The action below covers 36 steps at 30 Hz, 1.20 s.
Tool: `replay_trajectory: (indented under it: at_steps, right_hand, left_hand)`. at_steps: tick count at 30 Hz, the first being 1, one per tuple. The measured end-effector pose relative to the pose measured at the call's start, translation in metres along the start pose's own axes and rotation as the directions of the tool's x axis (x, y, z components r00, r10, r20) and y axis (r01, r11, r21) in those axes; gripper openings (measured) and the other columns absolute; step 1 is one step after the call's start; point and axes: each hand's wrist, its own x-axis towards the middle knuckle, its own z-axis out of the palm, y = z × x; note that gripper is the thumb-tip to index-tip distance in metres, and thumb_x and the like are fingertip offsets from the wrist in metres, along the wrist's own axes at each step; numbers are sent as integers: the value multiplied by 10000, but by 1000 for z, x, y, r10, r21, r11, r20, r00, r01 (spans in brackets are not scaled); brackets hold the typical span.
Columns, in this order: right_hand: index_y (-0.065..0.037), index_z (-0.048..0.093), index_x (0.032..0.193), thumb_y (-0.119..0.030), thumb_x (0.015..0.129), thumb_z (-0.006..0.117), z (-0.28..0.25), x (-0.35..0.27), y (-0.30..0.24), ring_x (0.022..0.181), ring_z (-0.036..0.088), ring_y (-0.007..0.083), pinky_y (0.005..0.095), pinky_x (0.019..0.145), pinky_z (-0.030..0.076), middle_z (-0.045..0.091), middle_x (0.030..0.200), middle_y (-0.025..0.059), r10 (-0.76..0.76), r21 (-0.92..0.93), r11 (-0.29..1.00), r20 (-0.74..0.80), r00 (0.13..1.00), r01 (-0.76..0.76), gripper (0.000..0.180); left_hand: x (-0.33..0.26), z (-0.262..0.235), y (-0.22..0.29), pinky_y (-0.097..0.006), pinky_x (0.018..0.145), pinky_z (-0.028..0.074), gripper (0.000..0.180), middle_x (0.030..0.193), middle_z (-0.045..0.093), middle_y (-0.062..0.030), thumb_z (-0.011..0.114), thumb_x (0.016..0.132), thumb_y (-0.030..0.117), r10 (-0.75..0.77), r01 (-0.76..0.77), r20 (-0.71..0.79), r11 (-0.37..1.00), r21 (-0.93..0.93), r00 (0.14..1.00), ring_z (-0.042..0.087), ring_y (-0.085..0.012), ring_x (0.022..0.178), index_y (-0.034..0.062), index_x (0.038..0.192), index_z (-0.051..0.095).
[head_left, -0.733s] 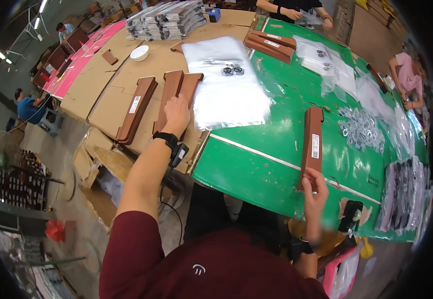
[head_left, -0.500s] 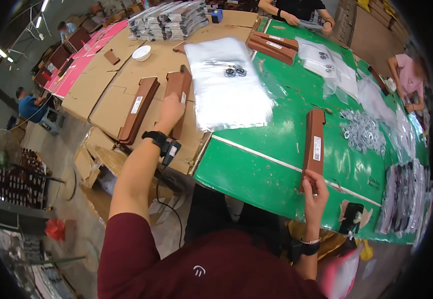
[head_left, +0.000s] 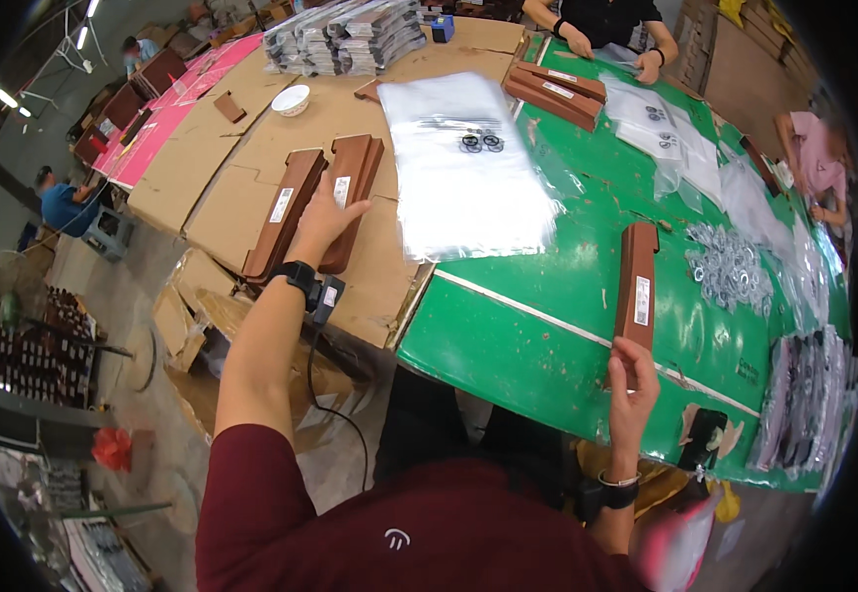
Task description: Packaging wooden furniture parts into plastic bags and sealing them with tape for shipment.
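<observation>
Two brown wooden bars with white labels lie side by side on the cardboard at left: a left bar (head_left: 286,212) and a right bar (head_left: 354,187). Between them is my left hand (head_left: 322,219), its thumb stretched out across the right bar and its fingers reaching along the gap; their tips are partly hidden. A third labelled brown bar (head_left: 637,276) lies lengthwise on the green tabletop at right. My right hand (head_left: 634,385) has its curled fingers at that bar's near end, which they partly cover.
A stack of clear plastic bags (head_left: 468,187) lies mid-table, with dark rings printed on it. Further out are more brown bars (head_left: 557,94), a white bowl (head_left: 291,100) and wrapped bundles (head_left: 345,39). Clear rings (head_left: 730,266) and a wrapped stack (head_left: 806,400) sit at right. Co-workers sit around.
My left hand has slid off the right-hand bar toward the gap, and its thumb has spread. That bar now lies closer to the left one. My right hand stays at its bar's near end.
</observation>
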Motion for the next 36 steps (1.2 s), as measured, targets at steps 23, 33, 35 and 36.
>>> replay_trajectory:
  at_steps: [23, 33, 35, 36]
  right_hand:
    - [4, 185, 1563, -634, 694, 809, -12, 27, 31, 1296, 489, 442, 526, 1044, 422, 446, 1463, 266, 120, -524, 836, -122, 985, -167, 1246]
    - [-82, 155, 1592, -377, 661, 880, 7, 41, 35, 1191, 520, 401, 561, 922, 470, 489, 1330, 209, 261, -756, 593, -145, 954, -277, 1216]
    - [-99, 179, 1590, -275, 660, 855, 9, 46, 37, 1157, 526, 393, 527, 896, 495, 505, 1266, 194, 273, -768, 564, -174, 946, -303, 1163]
    - [-99, 179, 1590, -275, 660, 855, 13, 49, 35, 1157, 526, 393, 527, 896, 495, 505, 1266, 194, 264, -769, 571, -161, 951, -288, 1163]
  left_hand:
    - [23, 33, -28, -561, 929, 504, 1229, 1491, 410, -235, 800, 680, 44, 121, -102, -88, 974, 203, 989, 567, -442, 1206, 334, 1609, 49]
    - [-57, 22, 151, -453, 1108, 394, 819, 1481, 473, -205, 711, 802, 0, 635, -661, -224, 748, -64, 739, 471, -400, 1347, 101, 1533, 355]
    - [-76, 40, 163, -425, 1122, 384, 757, 1455, 499, -211, 695, 806, -2, 670, -678, -124, 699, -227, 732, 468, -397, 1351, 69, 1501, 402]
    - [-77, 62, 156, -429, 1121, 387, 739, 1462, 491, -212, 689, 813, 3, 729, -738, -154, 618, -271, 667, 469, -394, 1351, 65, 1495, 411]
